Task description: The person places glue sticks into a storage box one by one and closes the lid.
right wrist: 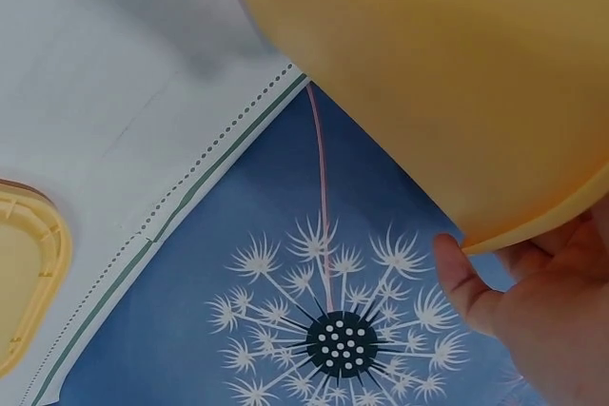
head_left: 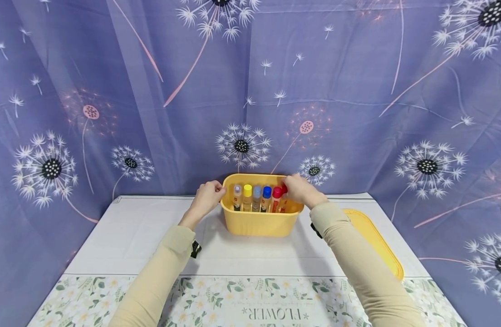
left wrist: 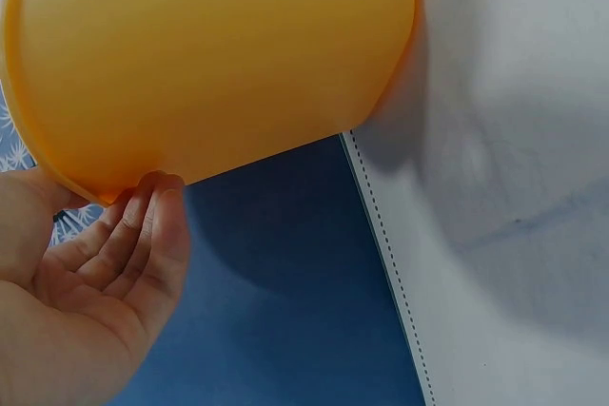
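Note:
A yellow plastic box (head_left: 258, 225) stands near the back of the table, its top uncovered. Inside it, several small bottles (head_left: 266, 193) stand in a row, with clear, yellow, blue and red caps. My left hand (head_left: 207, 196) grips the rim at the box's left end; in the left wrist view its fingertips touch the yellow outer wall (left wrist: 219, 64). At the right end, my right hand (head_left: 301, 189) holds the rim, fingers over the edge by a red cap. The right wrist view shows that thumb outside the rim (right wrist: 542, 230); the fingers are partly hidden.
A yellow lid (head_left: 373, 240) lies on the table to the right, partly behind the right forearm. The white tablecloth (head_left: 152, 236) has a floral strip along the front. A blue dandelion-print curtain (head_left: 185, 136) hangs close behind the box and along both sides.

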`<state>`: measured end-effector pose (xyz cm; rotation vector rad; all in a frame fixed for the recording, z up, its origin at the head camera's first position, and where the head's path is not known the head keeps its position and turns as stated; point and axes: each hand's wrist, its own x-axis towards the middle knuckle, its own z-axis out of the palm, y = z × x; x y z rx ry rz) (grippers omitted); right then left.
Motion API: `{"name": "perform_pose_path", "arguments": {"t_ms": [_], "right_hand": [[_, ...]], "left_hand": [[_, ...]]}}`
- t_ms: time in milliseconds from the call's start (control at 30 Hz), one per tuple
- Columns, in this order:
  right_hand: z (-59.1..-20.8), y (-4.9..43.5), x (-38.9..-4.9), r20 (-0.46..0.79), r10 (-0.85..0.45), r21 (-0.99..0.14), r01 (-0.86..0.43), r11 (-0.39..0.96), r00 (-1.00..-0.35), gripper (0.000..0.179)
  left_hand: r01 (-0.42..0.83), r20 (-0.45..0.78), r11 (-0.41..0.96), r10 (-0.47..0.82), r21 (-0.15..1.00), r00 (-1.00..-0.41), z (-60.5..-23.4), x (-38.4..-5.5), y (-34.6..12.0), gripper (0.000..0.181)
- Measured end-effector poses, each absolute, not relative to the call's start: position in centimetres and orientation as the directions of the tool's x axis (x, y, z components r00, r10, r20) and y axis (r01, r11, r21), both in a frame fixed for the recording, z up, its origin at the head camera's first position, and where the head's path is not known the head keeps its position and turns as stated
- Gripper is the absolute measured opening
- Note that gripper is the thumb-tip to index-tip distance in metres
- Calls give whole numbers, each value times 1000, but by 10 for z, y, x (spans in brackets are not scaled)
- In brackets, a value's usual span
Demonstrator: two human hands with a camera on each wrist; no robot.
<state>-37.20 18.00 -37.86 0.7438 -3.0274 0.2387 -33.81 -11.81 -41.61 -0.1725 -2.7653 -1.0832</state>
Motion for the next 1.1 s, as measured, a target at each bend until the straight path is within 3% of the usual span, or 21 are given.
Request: {"name": "perform_pose_path", "arguments": {"t_ms": [200, 533, 1100], "right_hand": [[-379, 181, -372, 55, -470, -155, -473, 867, -881, 31], [-376, 182, -369, 78, -505, -187, -510, 840, -860, 64], [-361, 185, -356, 114, -507, -197, -519, 831, -854, 68]], "left_hand": [[167, 194, 726, 47, 667, -980, -417, -339, -118, 21], [182, 212, 736, 54, 652, -976, -417, -339, -119, 20], [193, 228, 739, 55, 645, -972, -417, -339, -119, 20]]}}
